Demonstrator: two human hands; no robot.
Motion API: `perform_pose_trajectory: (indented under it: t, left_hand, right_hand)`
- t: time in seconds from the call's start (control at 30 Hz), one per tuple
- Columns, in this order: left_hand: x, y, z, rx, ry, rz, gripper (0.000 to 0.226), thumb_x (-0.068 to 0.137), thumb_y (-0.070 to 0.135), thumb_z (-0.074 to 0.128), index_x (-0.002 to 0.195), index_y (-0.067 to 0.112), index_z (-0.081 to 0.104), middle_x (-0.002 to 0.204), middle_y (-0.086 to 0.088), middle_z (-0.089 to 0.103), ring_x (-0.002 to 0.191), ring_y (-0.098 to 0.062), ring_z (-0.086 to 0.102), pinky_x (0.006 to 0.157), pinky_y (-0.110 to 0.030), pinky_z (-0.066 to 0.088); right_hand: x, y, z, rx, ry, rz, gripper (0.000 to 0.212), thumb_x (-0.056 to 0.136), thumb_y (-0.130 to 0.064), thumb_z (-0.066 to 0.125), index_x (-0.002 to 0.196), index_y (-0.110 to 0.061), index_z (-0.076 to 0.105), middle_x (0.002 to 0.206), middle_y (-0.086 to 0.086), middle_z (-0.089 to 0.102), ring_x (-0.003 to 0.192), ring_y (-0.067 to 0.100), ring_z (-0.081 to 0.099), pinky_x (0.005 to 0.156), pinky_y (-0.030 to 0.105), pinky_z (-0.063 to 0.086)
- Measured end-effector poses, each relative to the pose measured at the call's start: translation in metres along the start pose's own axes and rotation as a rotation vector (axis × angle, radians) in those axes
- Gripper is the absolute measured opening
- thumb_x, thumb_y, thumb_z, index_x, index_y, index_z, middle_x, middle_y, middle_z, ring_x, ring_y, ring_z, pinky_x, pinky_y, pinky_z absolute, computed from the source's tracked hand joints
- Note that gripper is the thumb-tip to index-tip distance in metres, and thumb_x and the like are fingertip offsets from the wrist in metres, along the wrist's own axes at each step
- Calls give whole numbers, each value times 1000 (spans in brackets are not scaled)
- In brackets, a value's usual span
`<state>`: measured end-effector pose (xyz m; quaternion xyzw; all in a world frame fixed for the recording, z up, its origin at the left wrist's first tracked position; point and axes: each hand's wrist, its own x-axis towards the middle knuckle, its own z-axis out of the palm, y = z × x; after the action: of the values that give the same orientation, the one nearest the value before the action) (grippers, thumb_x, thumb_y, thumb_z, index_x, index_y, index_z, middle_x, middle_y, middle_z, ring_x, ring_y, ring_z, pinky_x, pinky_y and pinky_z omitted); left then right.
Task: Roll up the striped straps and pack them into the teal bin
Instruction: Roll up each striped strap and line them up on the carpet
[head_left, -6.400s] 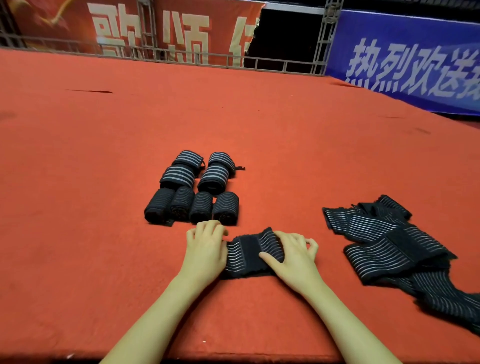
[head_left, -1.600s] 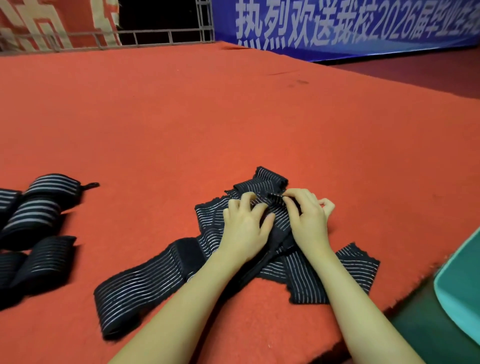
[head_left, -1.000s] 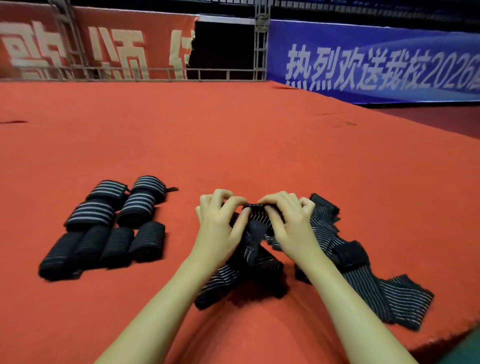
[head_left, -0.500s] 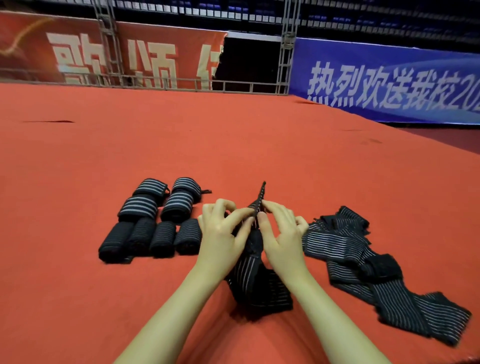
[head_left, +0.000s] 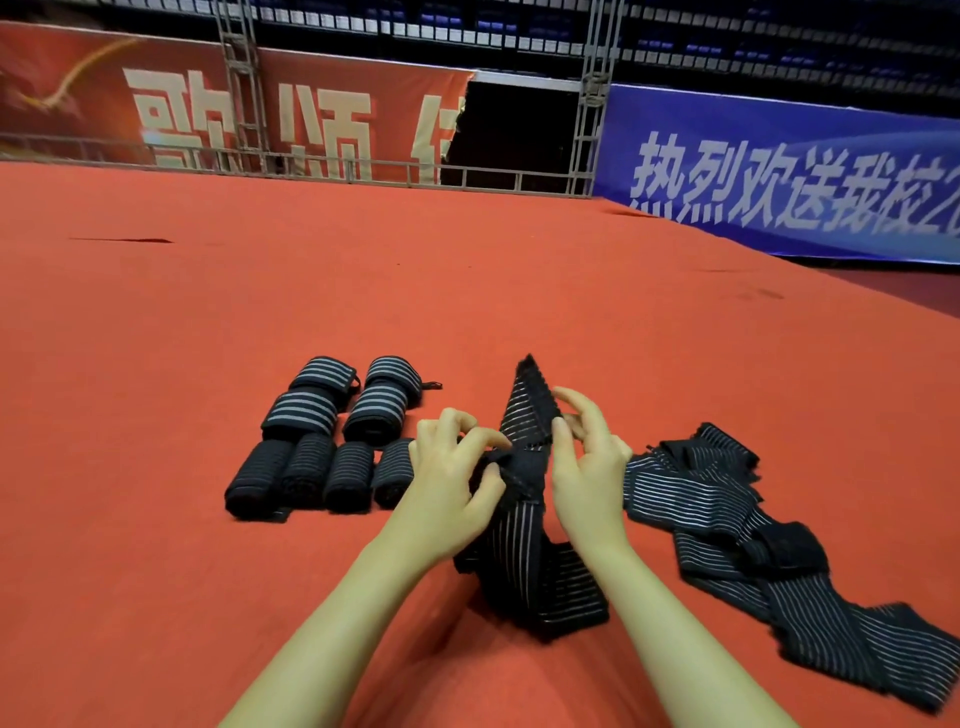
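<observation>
A black strap with thin white stripes (head_left: 524, 561) hangs between my hands above the red carpet, its top end sticking up. My left hand (head_left: 452, 483) pinches the strap near its dark end. My right hand (head_left: 587, 457) holds the strap's upper part between thumb and fingers. Its lower length lies folded on the carpet in front of me. Several rolled straps (head_left: 322, 436) lie in rows to the left. A loose pile of unrolled straps (head_left: 727, 519) lies to the right. The teal bin is out of view.
The red carpet (head_left: 311, 291) covers a wide raised platform. A metal railing (head_left: 311, 166) and red and blue banners (head_left: 779, 176) stand at the far edge. The platform drops off at the far right.
The strap's top end has risen and spread wider between my hands. My right hand has moved up along it.
</observation>
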<state>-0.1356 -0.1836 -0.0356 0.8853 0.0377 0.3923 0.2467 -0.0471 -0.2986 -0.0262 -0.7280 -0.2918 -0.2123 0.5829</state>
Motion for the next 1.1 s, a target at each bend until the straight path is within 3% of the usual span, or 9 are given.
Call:
perform_pose_trajectory:
  t: [0.07, 0.1, 0.2, 0.33, 0.4, 0.53, 0.63, 0.83, 1.1]
  left_hand:
    - [0, -6, 0, 20, -20, 29, 27, 86, 33, 43, 97, 18, 62, 99, 5, 37, 94, -13, 30, 82, -32, 25]
    - [-1, -9, -1, 31, -37, 47, 24, 87, 34, 44, 96, 18, 60, 100, 5, 35, 93, -14, 29, 82, -34, 27]
    - [-4, -16, 1, 47, -24, 90, 15, 90, 34, 43, 96, 23, 53, 102, 10, 28, 92, -13, 28, 82, -36, 30]
    - [-3, -11, -2, -12, 24, 7, 10, 92, 35, 37, 97, 31, 44, 104, 7, 30, 93, -11, 27, 85, -36, 29]
    - [-4, -10, -2, 15, 22, 18, 10, 92, 35, 36, 98, 32, 44, 104, 10, 29, 93, -11, 26, 84, -36, 27]
    - [-4, -15, 3, 59, 32, -9, 12, 92, 37, 36, 97, 31, 45, 106, 9, 30, 94, -8, 23, 84, -35, 25]
    - [-5, -19, 7, 88, 62, -14, 11, 91, 36, 37, 98, 31, 45, 106, 8, 30, 94, -7, 22, 83, -35, 24]
    - [-8, -22, 15, 59, 66, -92, 14, 91, 38, 33, 99, 33, 44, 106, 11, 27, 97, -7, 22, 81, -24, 13]
    - [-16, -29, 15, 88, 50, -59, 11, 92, 34, 34, 97, 32, 43, 101, 15, 22, 90, -8, 22, 75, -23, 14]
  right_hand:
    - [2, 3, -2, -5, 72, -44, 33, 95, -6, 49, 111, -34, 55, 85, -34, 61, 87, 0, 61, 92, 53, 43]
    - [1, 5, -2, -21, 83, -48, 31, 94, -4, 49, 109, -30, 56, 83, -33, 61, 85, -6, 58, 89, 55, 43]
    - [3, 18, -1, -91, 57, -68, 25, 93, 3, 46, 99, -14, 63, 80, -23, 59, 84, -18, 48, 87, 49, 39]
    - [8, 34, 0, -71, 18, -39, 30, 89, -8, 39, 91, -30, 60, 81, -16, 64, 77, 12, 67, 86, 53, 44]
    - [7, 35, -1, -43, -15, 5, 29, 89, -11, 43, 90, -34, 61, 84, -19, 66, 83, 4, 65, 91, 52, 43]
    - [-3, 22, -2, -73, -134, -63, 14, 88, -42, 44, 92, -48, 57, 95, -28, 64, 97, -11, 54, 92, 25, 23]
    - [-8, 25, -2, -94, -228, -123, 18, 82, -56, 48, 93, -48, 59, 97, -29, 64, 100, -9, 55, 92, 27, 19]
    - [-15, 35, -1, -83, -309, -172, 22, 81, -54, 50, 93, -44, 66, 101, -30, 63, 109, -12, 49, 92, 25, 16]
    - [-19, 46, 8, -225, -207, -288, 22, 87, -43, 51, 84, -34, 71, 91, -24, 66, 93, -6, 54, 80, 30, 16]
